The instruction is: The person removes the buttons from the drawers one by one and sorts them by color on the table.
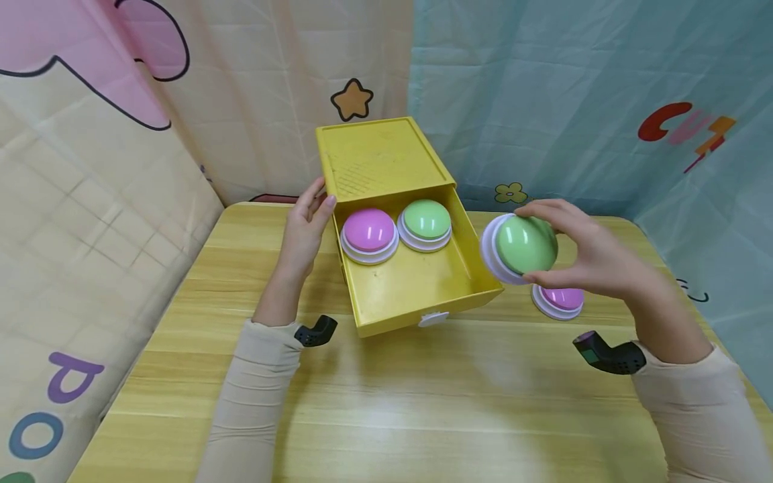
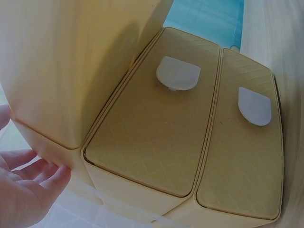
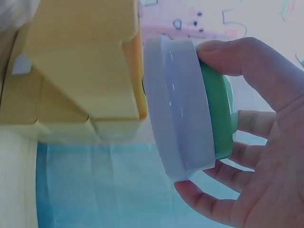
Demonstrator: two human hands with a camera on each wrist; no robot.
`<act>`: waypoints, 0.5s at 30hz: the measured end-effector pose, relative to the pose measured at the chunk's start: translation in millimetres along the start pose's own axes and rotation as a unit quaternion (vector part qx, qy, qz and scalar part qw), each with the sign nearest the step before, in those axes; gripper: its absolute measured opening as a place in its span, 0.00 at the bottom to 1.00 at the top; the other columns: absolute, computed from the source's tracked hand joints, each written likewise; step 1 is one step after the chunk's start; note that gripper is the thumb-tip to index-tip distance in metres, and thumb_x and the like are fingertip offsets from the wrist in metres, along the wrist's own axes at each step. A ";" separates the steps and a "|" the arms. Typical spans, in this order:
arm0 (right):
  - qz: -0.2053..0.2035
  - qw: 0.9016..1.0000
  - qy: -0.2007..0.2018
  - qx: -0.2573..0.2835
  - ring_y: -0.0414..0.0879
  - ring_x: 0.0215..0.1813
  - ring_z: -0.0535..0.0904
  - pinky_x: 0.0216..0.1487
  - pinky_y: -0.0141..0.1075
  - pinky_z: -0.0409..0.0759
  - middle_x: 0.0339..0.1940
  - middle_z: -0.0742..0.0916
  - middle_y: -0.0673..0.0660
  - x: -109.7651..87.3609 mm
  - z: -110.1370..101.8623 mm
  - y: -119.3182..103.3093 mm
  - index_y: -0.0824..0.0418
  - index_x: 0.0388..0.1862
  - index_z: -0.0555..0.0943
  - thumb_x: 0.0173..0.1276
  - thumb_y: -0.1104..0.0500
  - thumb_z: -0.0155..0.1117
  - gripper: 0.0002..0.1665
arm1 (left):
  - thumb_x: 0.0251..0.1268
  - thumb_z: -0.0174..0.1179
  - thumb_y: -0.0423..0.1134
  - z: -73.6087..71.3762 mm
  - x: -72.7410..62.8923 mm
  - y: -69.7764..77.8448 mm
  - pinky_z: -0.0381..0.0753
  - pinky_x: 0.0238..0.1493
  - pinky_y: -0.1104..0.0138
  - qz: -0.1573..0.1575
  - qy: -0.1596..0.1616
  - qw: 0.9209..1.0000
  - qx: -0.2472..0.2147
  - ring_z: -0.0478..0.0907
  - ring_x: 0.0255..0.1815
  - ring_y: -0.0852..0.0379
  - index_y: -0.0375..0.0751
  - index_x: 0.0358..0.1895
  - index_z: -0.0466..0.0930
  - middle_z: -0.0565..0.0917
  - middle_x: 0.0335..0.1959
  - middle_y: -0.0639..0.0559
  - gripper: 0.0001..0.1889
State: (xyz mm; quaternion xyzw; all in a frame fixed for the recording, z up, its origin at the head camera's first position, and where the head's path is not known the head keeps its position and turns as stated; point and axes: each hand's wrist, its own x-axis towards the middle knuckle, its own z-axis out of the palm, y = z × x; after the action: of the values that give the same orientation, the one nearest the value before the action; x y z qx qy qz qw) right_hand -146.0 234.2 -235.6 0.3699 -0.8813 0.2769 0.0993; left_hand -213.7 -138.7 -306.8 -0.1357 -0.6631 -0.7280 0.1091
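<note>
My right hand [image 1: 580,248] holds a green domed push button with a white base [image 1: 527,245] between thumb and fingers, tilted on its side in the air, right of the open drawer. In the right wrist view its white base [image 3: 178,109] faces the yellow drawer unit [image 3: 85,71]. My left hand [image 1: 304,231] rests its fingers and thumb against the left front edge of the yellow drawer unit [image 1: 386,157]. Inside the pulled-out top drawer [image 1: 392,295] sit a pink push button [image 1: 370,231] and another green one [image 1: 426,221], side by side at the back.
Another pink push button [image 1: 563,300] lies on the wooden table [image 1: 386,409], partly behind the right hand. Two shut drawers [image 2: 152,123] with white handles show below the open one. Printed curtains [image 1: 525,87] stand behind and beside the table.
</note>
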 end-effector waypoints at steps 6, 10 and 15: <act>0.068 0.998 0.011 -0.015 0.37 0.47 0.65 0.40 0.21 0.66 0.53 0.72 0.55 -38.0 -2.3 17.3 0.63 0.59 0.69 0.34 0.69 0.78 0.48 | 0.66 0.51 0.39 -0.1 0.5 -1.6 0.61 0.61 0.66 -0.001 0.002 1.000 -0.002 0.59 0.63 0.53 0.36 0.67 0.56 0.61 0.64 0.43 0.28; 0.109 0.993 0.019 -0.039 0.36 0.46 0.65 0.37 0.18 0.65 0.53 0.73 0.56 -65.6 2.1 24.9 0.63 0.59 0.69 0.34 0.66 0.79 0.48 | 0.66 0.51 0.39 0.0 0.4 -1.4 0.61 0.61 0.66 -0.003 0.001 1.000 -0.001 0.58 0.64 0.53 0.37 0.67 0.55 0.60 0.65 0.43 0.28; 0.133 0.990 0.025 -0.044 0.34 0.46 0.63 0.38 0.19 0.63 0.52 0.72 0.59 -100.0 15.4 34.3 0.65 0.58 0.68 0.35 0.64 0.79 0.47 | 0.66 0.51 0.39 0.3 -0.2 -0.5 0.61 0.61 0.67 -0.003 0.000 1.000 0.001 0.58 0.64 0.53 0.37 0.67 0.55 0.60 0.65 0.43 0.28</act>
State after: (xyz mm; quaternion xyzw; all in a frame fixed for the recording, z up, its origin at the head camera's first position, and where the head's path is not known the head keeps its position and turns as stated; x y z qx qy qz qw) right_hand -99.1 304.9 -300.6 0.2374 -0.9314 0.2575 0.0994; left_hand -213.6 -138.3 -307.3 -0.1335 -0.6641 -0.7278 0.1071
